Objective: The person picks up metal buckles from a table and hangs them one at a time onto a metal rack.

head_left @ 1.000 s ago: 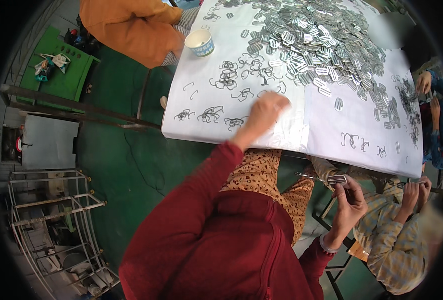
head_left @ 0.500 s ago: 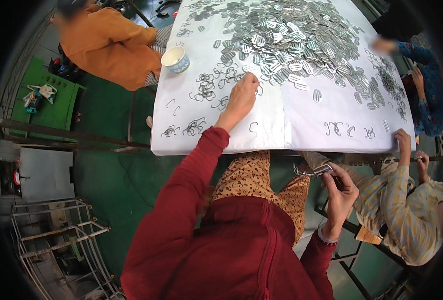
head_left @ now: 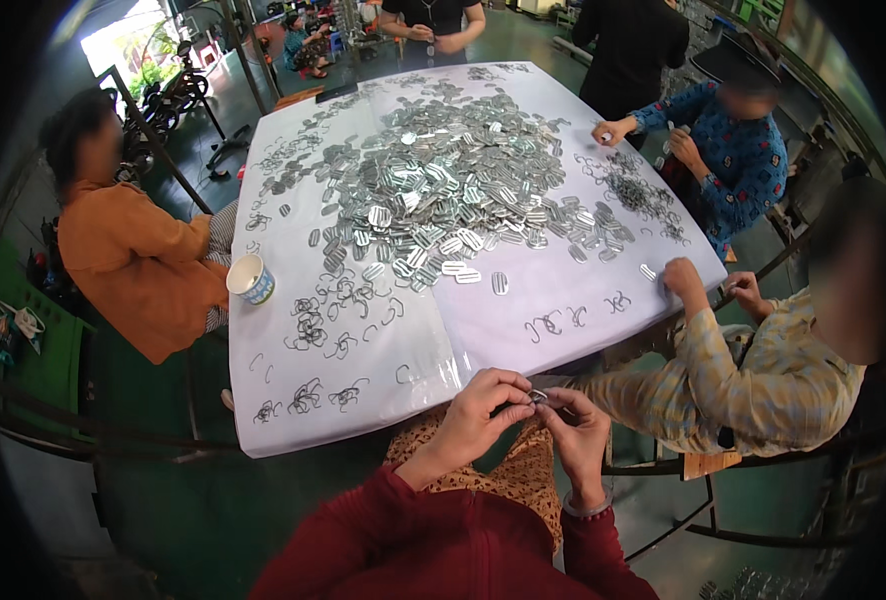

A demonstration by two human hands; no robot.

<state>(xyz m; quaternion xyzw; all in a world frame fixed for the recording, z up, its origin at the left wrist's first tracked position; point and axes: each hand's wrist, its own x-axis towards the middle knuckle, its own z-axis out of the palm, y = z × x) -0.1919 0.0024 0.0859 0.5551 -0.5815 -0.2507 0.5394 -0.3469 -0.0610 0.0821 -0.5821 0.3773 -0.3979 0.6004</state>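
My left hand (head_left: 478, 412) and my right hand (head_left: 578, 432) meet just off the table's near edge, above my lap. A small shiny slotted metal buckle (head_left: 537, 397) is pinched in my right fingertips. My left thumb and fingers are closed against its other side; what they hold is too small to make out. On the near left of the table lie loose bent wire hooks (head_left: 310, 330) in tangled clumps. A big heap of flat slotted metal buckles (head_left: 443, 190) covers the table's middle.
A paper cup (head_left: 253, 282) stands at the left edge of the white-covered table (head_left: 483, 335). More hooks (head_left: 553, 322) lie near the front right. People sit or stand around: an orange top (head_left: 128, 250) left, a checked shirt (head_left: 763, 370) and a blue top (head_left: 733, 135) right.
My left hand has come back from the hooks on the table to meet my right hand at the buckle. The view has tilted up, showing more of the far side.
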